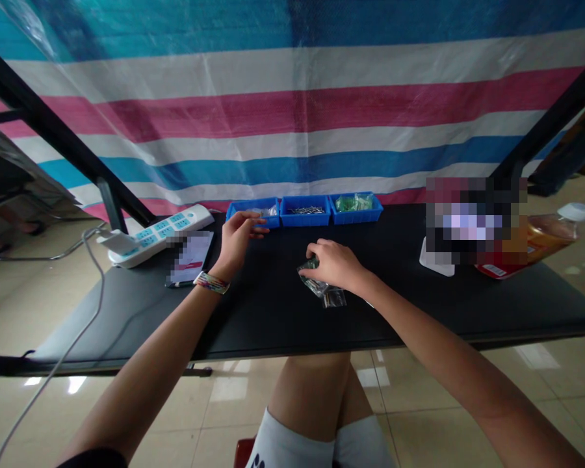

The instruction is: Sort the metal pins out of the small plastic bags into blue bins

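My left hand (238, 237) reaches over the front edge of the left blue bin (233, 209), its fingers stretched out and apart, with nothing visible in them. Clear plastic pieces (268, 212) lie in that bin. Low over the black table, my right hand (335, 263) has its fingers closed on a small clear plastic bag (314, 285) with something green and thin metal pieces in it. A second small clear bag (334, 298) lies just below that hand. Thin metal pieces (306, 210) fill the middle blue bin (305, 221); green packets (355, 203) are in the right blue bin (357, 216).
On the left are a white power strip (163, 234) with a cable and a phone-like device (194, 253). To the right stand a bottle (548, 237) and a white object (437, 260), beside a blurred-out patch. A striped sheet (292, 117) hangs behind the black table (268, 325).
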A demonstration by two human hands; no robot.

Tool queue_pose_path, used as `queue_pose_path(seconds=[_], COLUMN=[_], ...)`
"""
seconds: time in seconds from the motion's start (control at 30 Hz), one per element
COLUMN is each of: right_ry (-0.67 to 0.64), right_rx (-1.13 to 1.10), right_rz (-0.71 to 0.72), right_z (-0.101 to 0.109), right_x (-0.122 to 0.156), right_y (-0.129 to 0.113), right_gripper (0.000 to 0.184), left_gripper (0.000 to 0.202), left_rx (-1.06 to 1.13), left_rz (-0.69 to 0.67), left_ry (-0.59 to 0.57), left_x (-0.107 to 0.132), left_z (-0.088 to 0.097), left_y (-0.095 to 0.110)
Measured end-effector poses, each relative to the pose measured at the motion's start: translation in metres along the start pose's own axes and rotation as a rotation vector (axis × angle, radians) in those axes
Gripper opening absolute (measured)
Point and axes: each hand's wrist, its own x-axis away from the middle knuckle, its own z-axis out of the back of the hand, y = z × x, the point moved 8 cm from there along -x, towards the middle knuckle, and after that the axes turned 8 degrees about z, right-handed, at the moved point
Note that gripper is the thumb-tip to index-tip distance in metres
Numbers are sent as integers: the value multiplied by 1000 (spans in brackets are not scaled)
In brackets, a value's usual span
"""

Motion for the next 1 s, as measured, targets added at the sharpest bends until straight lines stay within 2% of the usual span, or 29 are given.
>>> queue_pose_path(seconds=[0.13,0.23,0.33,0.37,0.43,0.67,0.73,0.87,1.0], right_ry=[128,259,339,348,342,247,249,298,296], right_rx=[-301,-623,-975,-1065,-1181,-1387,-1391,-1376,-1384], right_rz=[-54,-171,-257,-255,-235,-213,-188,-97,-70], right_z=[-1,-7,-16,-18,-18,-22,-20,-9,-5], right_x=[-8,-15,-20,-21,-22,-21,-22,-21,-20], right_y=[16,38,51,51,47,30,27,23,18], right_gripper=[28,22,37,43,52,48,45,40,45], left_gripper=[24,35,46,44,40,12,15,23,26], left_rx=[-115,-328,-561,-593,-608,-534,-498,-344,-301], left_rz=[-69,-233,-476,-527,-577,-636,-596,-421,-383], left_ry=[-131,-249,-384,-454,-517,-378,-337,-310,-303], left_x=[9,25,51,59,70,66,60,48,45], left_z=[-21,-42,-68,-76,-85,-72,-67,-61,-60], left_y=[2,11,23,24,28,43,41,28,21])
